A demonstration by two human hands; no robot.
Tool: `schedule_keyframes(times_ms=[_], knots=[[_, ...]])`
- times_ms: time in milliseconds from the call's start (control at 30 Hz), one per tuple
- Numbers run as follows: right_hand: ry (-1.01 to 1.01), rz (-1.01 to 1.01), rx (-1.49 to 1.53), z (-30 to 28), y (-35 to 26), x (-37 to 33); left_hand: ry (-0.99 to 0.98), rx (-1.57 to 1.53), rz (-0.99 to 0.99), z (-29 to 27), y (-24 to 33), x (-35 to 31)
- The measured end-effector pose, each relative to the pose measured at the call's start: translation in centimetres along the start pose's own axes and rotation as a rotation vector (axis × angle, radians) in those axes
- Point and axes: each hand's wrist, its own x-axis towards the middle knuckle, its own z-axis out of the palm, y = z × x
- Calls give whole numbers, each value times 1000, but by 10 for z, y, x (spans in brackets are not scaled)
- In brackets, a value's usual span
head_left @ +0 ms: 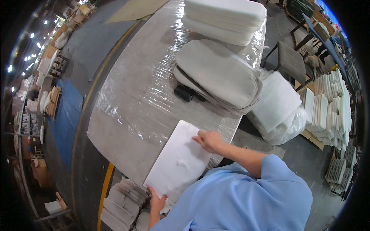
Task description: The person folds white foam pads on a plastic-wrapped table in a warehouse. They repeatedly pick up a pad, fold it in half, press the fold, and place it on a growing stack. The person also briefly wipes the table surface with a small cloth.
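A flat white cushion pad point(179, 159) lies slantwise across the near edge of the film-wrapped table point(127, 104), close to my body. My right hand point(209, 141) pinches its far right edge, fingers curled together. At its near left corner my left hand point(156, 201) grips the edge, thumb on top and the other fingers hidden underneath. A small raised tuft or fold shows on the pad's upper face. Beyond it sits a stack of grey upholstered cushions point(217, 73), with a small black object point(184, 92) beside them.
Thick white foam pads point(223, 19) are stacked at the table's far end. Right of the table stand a plastic bag with white sheets point(277, 104), a grey-seated chair point(287, 59) and rows of white pads point(327, 107). More grey cushions point(121, 204) are piled at the lower left.
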Motion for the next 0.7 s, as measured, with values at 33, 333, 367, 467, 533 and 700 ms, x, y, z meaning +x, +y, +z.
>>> schedule_keyframes(times_ms=[33,333,367,467,533,700], knots=[[-31,60,-59,-12,7,2,0,4,11,-1,-1,2],[-85,62,-167,-1,15,29,31,-19,91,0,-5,5],[-96,50,-168,0,13,31,43,-44,129,0,-6,4],[-168,-128,-243,1,-3,30,-6,-50,44,2,-7,7],[-183,-185,-239,9,-5,34,-2,-78,59,1,-6,7],[-236,-344,-211,26,-26,31,5,-70,64,-1,-2,8]])
